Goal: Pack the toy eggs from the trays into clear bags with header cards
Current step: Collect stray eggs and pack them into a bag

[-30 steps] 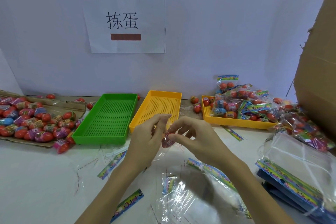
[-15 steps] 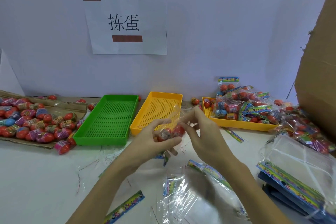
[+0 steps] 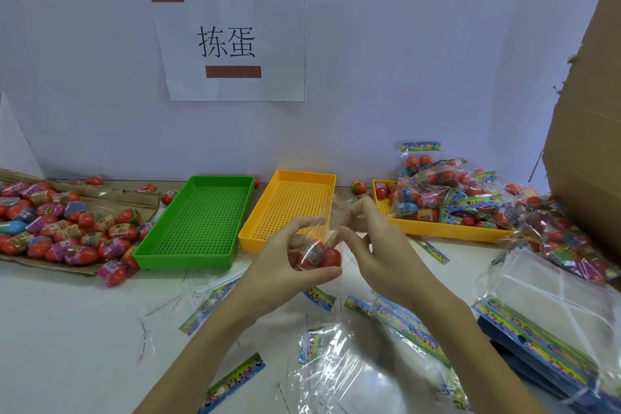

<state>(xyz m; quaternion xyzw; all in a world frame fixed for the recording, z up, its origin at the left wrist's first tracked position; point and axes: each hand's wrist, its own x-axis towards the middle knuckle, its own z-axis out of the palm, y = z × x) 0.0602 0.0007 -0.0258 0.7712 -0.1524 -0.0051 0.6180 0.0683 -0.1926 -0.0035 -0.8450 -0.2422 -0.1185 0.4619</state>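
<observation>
Cupped around a small clear bag point(image 3: 314, 245), the left hand point(image 3: 285, 265) grips it from below with curled fingers, and at least two red toy eggs point(image 3: 331, 257) show through the film. Just to the right, the right hand point(image 3: 373, 245) pinches the loose upper film of the same bag between thumb and fingertips, above the near end of the middle tray.

Slippery film is the likely trouble: if the right-hand pinch slides off, the mouth could flop open and an egg could roll out onto the table point(image 3: 67, 329). Too hard a squeeze from the left hand might crumple the bag before it can be closed.

Behind the hands, the orange tray point(image 3: 295, 178) holds nothing, and the green tray point(image 3: 168, 252) left of it is likewise bare. At the far right, a second orange tray point(image 3: 447, 232) is heaped with filled bags point(image 3: 447, 191) topped by colourful header cards. On the far left, loose eggs point(image 3: 67, 225) lie piled on flattened cardboard point(image 3: 43, 264). Near the person, empty clear bags point(image 3: 353, 376) and spare header cards point(image 3: 235, 378) lie scattered, with a stack of unused bags point(image 3: 551, 312) at the near right.
</observation>
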